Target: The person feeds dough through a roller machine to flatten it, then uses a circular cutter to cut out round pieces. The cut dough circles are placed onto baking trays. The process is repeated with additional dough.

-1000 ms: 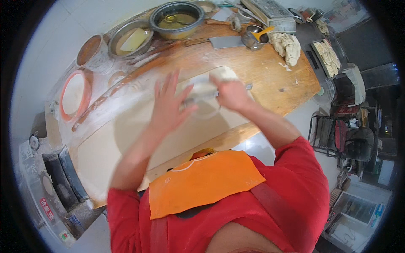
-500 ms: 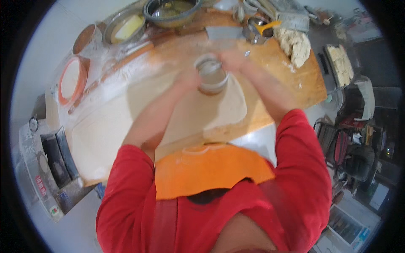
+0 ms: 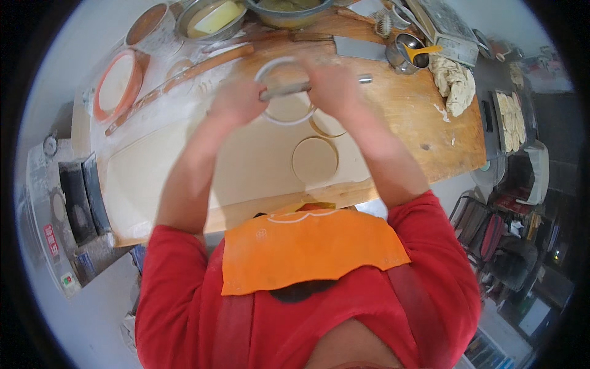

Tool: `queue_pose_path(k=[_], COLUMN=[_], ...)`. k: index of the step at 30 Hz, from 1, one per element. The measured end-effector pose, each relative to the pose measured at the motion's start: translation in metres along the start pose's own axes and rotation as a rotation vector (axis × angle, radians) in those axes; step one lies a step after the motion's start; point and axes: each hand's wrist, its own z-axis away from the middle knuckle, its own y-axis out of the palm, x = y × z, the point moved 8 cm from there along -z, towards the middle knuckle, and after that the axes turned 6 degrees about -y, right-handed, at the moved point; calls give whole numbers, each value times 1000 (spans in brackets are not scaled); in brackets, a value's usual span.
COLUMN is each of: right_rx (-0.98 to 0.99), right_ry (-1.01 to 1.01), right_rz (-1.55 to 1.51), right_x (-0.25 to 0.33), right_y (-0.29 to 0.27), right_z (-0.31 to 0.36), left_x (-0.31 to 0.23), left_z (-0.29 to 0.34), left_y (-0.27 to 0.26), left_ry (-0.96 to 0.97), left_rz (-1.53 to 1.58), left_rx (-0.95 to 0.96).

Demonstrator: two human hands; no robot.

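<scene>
Both my hands are on a round ring cutter point(image 3: 270, 115) with a pale rim, over the far edge of a wide rolled-out dough sheet point(image 3: 246, 175). A grey metal bar point(image 3: 286, 90) runs across the ring, and its far end sticks out past my right hand. Closed at the bar's left end is my left hand point(image 3: 243, 99), blurred by motion. My right hand point(image 3: 334, 91) wraps round the bar right of the ring. Nearer me, a cut dough circle point(image 3: 314, 160) lies in the sheet. A second circle point(image 3: 329, 125) is partly hidden by my right forearm.
A rolling pin point(image 3: 178, 79) and a pink-rimmed bowl point(image 3: 117, 86) lie at the left. Behind are metal bowls, a cleaver point(image 3: 361, 49), and a steel pot point(image 3: 409, 54) with a yellow-handled tool. A dough lump point(image 3: 453, 86) sits at the table's right, beside a tray point(image 3: 510, 120).
The ring cutter has shifted left on the dough, and cut circles now show to its right. My hands moved with it. The whole view has also shifted a little.
</scene>
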Motion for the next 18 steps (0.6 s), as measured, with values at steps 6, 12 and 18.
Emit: queue_pose_path(k=[6,12,18], right_rx=[395,468,283], right_ry=[-238,-38,-40], right_rz=[207,51,54], right_x=[10,99,131], right_y=[73,99,48], right_z=[-27,38,-63], left_x=[25,64,112], left_z=[15,105,63], left_y=[3,15,-103], left_ry=[-103,-73,52], left_rz=[85,7,-48], left_rx=[-32,70,-68])
